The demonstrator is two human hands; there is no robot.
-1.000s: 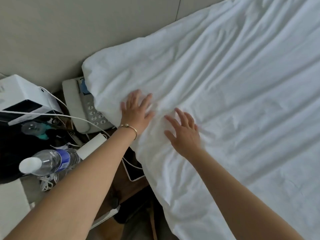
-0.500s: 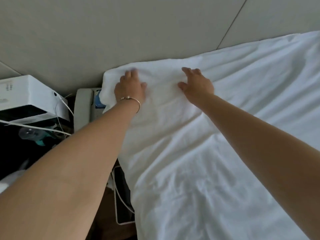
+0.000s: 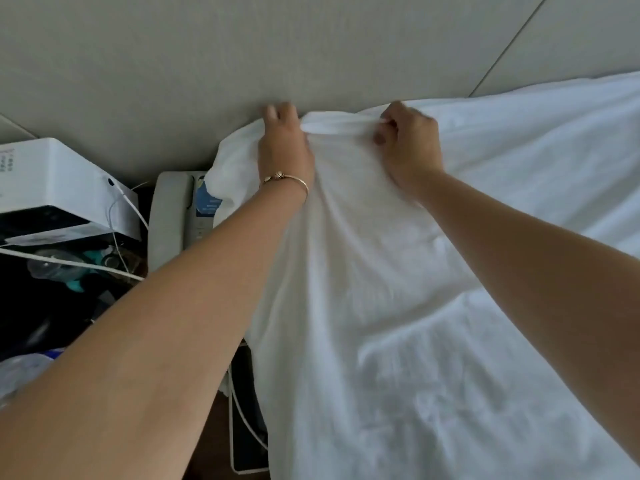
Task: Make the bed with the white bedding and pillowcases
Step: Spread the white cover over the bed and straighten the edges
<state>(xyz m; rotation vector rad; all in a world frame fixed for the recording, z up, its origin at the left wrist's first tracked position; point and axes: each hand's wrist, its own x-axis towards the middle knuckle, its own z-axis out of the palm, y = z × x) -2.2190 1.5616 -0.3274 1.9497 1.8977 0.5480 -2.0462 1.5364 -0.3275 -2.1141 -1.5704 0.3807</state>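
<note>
Both arms stretched to head of bed. Left hand (image 3: pixel 284 143) clamped on bunched top edge of white sheet (image 3: pixel 398 306), right up against wall (image 3: pixel 242 57). Right hand (image 3: pixel 410 147) pinching same edge just beside it, fabric pulled taut between them. Sheet spread over bed, corner draped over phone (image 3: pixel 173 209) on cluttered bench (image 3: pixel 41 271) at left. Gold bracelet (image 3: pixel 287 178) on left wrist.

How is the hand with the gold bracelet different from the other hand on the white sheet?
The left hand wears a thin gold bracelet; the right hand has a bare wrist. The left hand sits nearer the grey desk phone; the right hand is further along the bed. Both pinch the bunched top edge of the white sheet by the wall.
</note>
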